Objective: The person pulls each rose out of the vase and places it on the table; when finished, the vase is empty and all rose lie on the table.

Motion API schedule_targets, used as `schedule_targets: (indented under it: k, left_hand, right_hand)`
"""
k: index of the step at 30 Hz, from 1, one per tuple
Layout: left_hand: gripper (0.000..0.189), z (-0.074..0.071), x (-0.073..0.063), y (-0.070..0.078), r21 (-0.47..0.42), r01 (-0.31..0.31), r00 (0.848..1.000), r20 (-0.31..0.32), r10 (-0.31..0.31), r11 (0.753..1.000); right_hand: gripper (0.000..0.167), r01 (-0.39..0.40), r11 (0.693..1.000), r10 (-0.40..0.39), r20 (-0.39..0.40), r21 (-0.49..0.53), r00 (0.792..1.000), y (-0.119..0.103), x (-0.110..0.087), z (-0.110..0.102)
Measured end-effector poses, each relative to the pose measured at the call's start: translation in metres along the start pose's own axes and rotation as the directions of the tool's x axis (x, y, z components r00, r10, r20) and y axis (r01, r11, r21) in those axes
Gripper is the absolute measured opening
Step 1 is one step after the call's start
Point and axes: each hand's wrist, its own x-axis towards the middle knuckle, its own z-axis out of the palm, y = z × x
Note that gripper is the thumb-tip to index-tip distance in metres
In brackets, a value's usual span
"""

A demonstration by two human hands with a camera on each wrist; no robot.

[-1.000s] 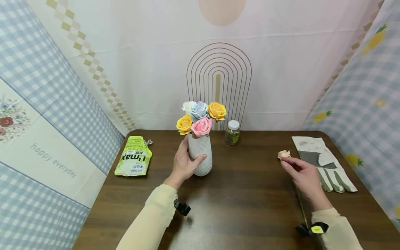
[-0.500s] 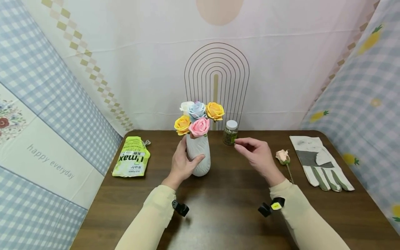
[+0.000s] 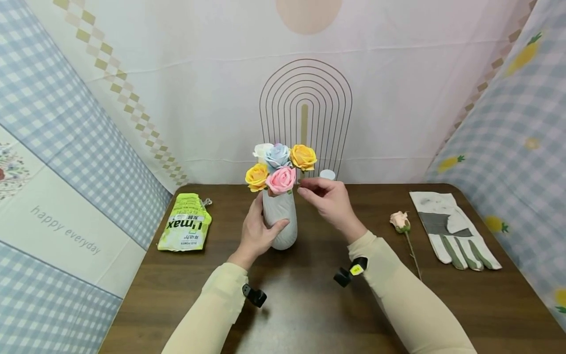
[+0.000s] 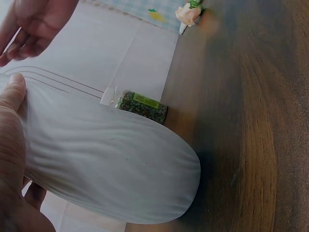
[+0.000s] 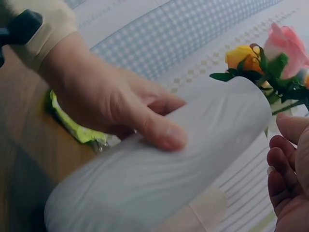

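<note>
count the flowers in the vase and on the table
6 visible: the white one, blue one, pink one, left yellow one and right yellow one in the vase; the peach one on the table by the glove. Others may be hidden behind these.

on brown table (image 3: 305, 319): green pouch (image 3: 185, 223), white-green glove (image 3: 455, 231), lidded jar (image 4: 143, 106)
pouch left, glove flat at right, jar near back edge, printed cloth (image 3: 212, 98) behind.
</note>
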Motion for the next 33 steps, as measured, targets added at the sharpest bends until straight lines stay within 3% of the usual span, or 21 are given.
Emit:
schedule_targets:
  k: [19, 29, 33]
  left_hand:
    - [0.088, 0.001, -0.001, -0.002, -0.018, -0.013, 1.000, -0.012, 0.013, 1.000]
    - [0.090, 0.001, -0.002, -0.002, 0.005, -0.006, 1.000, -0.013, 0.006, 1.000]
    - [0.090, 0.000, -0.001, -0.001, 0.020, -0.009, 1.000, -0.018, 0.009, 1.000]
  right_hand:
    - [0.012, -0.030, 0.991, 0.042, -0.086, 0.133, 0.995, -0.005, 0.015, 0.025]
    - [0.004, -0.001, 0.992, 0.020, -0.144, 0.130, 0.989, -0.009, 0.016, 0.025]
    - [0.006, 0.027, 0.998, -0.018, -0.142, 0.060, 0.990, -0.014, 0.017, 0.024]
